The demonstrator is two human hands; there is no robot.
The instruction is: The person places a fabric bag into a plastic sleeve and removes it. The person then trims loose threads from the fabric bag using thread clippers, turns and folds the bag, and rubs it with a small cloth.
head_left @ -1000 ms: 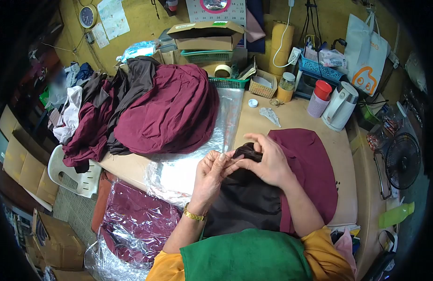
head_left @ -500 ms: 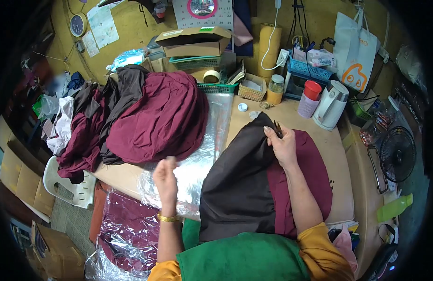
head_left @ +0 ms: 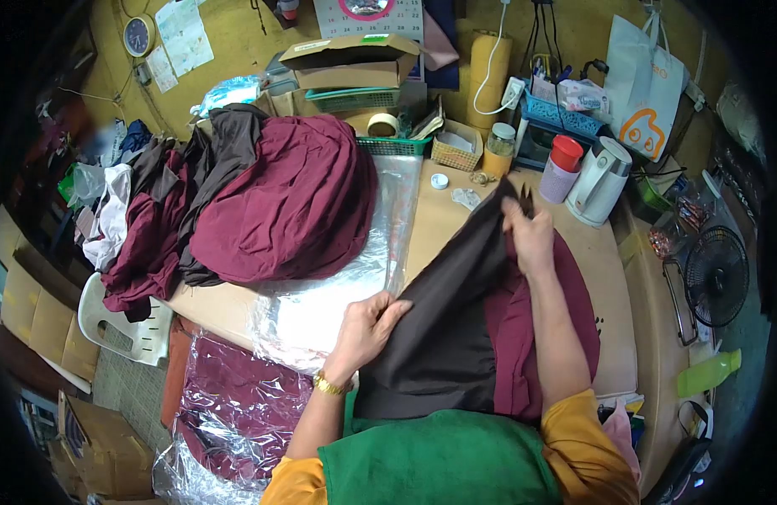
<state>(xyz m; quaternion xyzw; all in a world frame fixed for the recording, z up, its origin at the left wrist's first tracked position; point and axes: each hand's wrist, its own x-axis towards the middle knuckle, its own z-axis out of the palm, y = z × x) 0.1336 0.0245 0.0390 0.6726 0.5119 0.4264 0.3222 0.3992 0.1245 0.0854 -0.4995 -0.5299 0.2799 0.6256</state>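
Note:
A dark brown and maroon cloth piece (head_left: 443, 337) lies on the table in front of me, its brown edge drawn up taut between my hands. My left hand (head_left: 370, 330) pinches the left edge of the brown part, thumb on top. At the upper corner my right hand (head_left: 531, 237) is closed on the cloth. Dark pointed blades, seemingly thread snips (head_left: 527, 200), stick up from that same hand; their handle is hidden in the palm. The maroon part (head_left: 576, 311) spreads under and beyond my right forearm.
A heap of maroon and brown cloth (head_left: 283, 202) sits at the left on clear plastic sheeting (head_left: 388, 227). Along the back stand a jar (head_left: 499, 151), a red cup (head_left: 566, 154) and an electric kettle (head_left: 601, 183). Plastic-wrapped maroon cloth (head_left: 237, 396) lies lower left, near a white chair (head_left: 123, 324).
My left hand has moved right and taken hold of the brown edge. My right hand has shifted slightly up and right, pulling the cloth corner with it.

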